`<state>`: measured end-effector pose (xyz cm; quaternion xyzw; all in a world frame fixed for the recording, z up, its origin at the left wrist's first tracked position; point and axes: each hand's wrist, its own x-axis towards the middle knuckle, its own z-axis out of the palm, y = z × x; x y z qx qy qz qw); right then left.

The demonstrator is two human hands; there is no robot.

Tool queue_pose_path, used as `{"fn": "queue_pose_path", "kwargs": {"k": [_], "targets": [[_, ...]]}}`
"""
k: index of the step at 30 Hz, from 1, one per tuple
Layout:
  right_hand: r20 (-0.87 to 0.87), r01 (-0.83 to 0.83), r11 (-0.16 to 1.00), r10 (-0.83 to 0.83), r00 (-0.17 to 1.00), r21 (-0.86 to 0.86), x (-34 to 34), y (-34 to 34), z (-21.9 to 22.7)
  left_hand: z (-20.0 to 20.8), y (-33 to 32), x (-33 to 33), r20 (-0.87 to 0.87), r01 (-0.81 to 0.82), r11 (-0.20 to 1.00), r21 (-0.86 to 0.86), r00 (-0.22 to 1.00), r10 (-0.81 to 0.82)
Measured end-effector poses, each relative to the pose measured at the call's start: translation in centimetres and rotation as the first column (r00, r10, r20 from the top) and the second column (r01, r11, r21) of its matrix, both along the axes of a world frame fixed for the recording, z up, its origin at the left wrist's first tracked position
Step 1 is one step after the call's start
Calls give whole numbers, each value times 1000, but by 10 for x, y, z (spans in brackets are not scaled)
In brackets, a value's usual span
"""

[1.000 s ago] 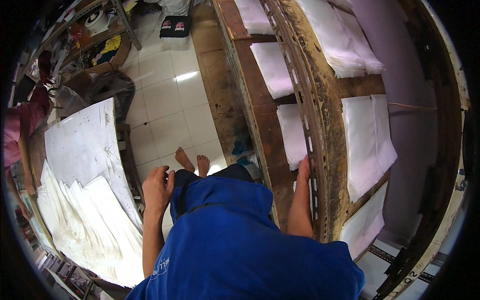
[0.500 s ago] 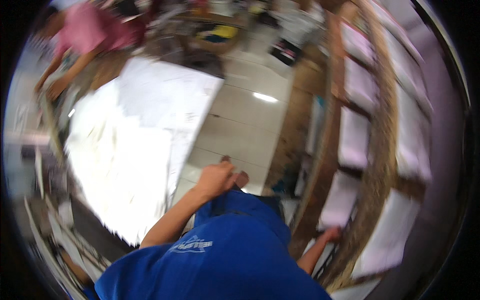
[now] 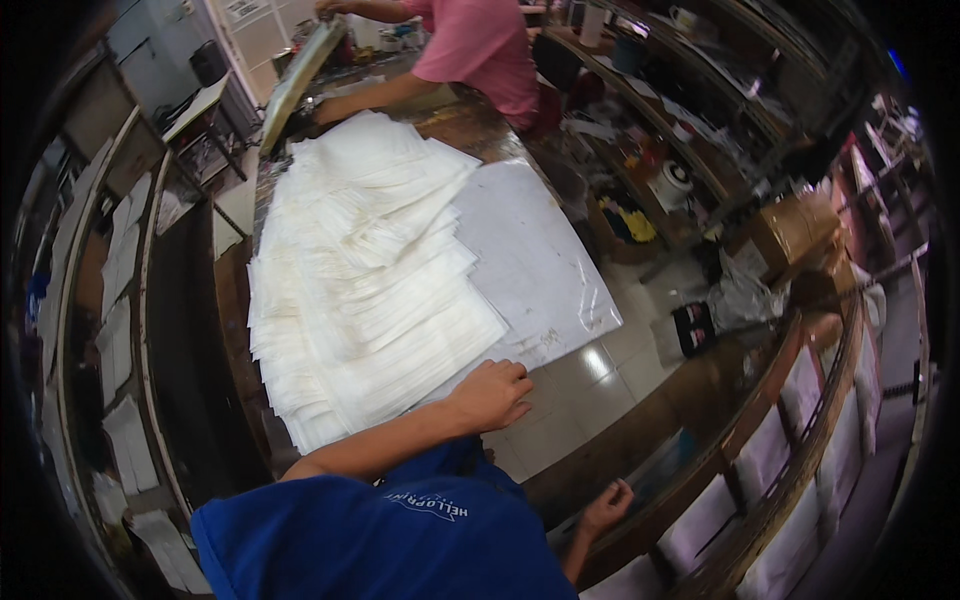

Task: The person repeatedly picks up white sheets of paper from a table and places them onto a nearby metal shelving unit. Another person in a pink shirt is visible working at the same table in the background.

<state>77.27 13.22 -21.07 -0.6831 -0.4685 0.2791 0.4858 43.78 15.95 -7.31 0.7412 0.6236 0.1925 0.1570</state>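
My left hand [image 3: 490, 395] hovers beside the near right edge of a large spread of thin white sheets [image 3: 375, 290]. Its fingers are loosely bent, a little apart, with nothing in them. The sheets overlap in fanned rows on a table [image 3: 490, 130], partly over a pale grey flat sheet [image 3: 545, 260]. Lower and to the right, my right hand [image 3: 607, 505] hangs next to a wooden rack [image 3: 770, 450], apart from it. Its fingers curl loosely and hold nothing that I can see.
At the table's far end a person in pink [image 3: 485, 55] grips a framed panel [image 3: 305, 80]. White stacks [image 3: 700, 525] fill the right rack; another rack [image 3: 150, 330] stands left. Beyond the tiled floor [image 3: 600, 385] are a plastic bag [image 3: 745, 295] and a cardboard box [image 3: 790, 235].
My view has swung left toward the table and sharpened. My right hand has come away from a white stack in the right rack. My left hand is now close to the sheets' edge.
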Motion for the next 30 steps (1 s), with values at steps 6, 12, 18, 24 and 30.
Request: {"fn": "queue_pose_path", "kwargs": {"k": [6, 12, 18, 24, 30], "targets": [[37, -445, 891, 450, 892, -92, -77, 45, -4, 9, -25, -59, -149, -199, 974, -107, 972, 182], [107, -604, 787, 616, 780, -127, -100, 60, -13, -5, -30, -98, -67, -217, 976, -29, 974, 214], [76, -567, 788, 598, 798, -242, -102, 57, -13, 32, 4, -136, -81, -311, 945, 99, 944, 319], [93, -503, 798, 559, 824, -331, -105, 40, -4, 42, 80, -172, -181, -261, 918, 297, 929, 323], [80, -463, 818, 516, 853, -343, -111, 21, 4, -39, 172, -208, -400, -248, 938, 242, 855, 329]]}}
